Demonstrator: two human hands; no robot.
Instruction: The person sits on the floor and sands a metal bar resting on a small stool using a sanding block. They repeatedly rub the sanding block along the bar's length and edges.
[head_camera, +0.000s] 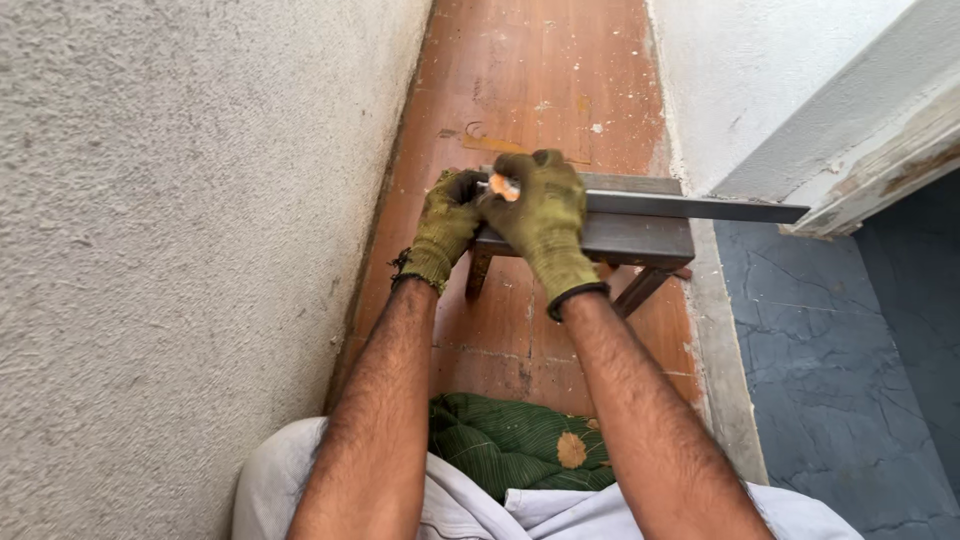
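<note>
Both my hands wear olive knit work gloves. My left hand (446, 224) grips the left end of a long grey metal bar (690, 207) that lies across a small dark metal stand (640, 242). My right hand (543, 216) is closed over the same end of the bar, pinching a small orange and white object (504, 186) against it. The bar runs to the right past the stand's edge. The bar's left end is hidden under the gloves.
A rough plastered wall (170, 260) stands close on the left. The floor (540, 90) is worn reddish-brown, with a grey stone-patterned floor (830, 360) and a white door frame (870, 170) on the right. A green leaf-patterned cushion (515, 445) lies between my knees.
</note>
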